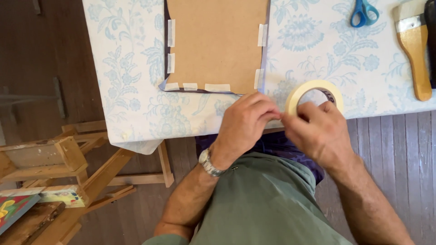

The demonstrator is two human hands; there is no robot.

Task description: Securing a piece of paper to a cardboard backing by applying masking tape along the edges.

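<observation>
A roll of cream masking tape is held upright in my right hand at the near edge of the table. My left hand, with a metal watch on its wrist, pinches at the roll's loose end, fingertips meeting those of the right hand. Just beyond lies a brown board on a dark backing. Several strips of tape fasten its left, right and near edges.
The table wears a white cloth with a blue flower pattern. Blue-handled scissors and a wide wooden-handled brush lie at the far right. A wooden easel and a painted canvas stand on the plank floor at left.
</observation>
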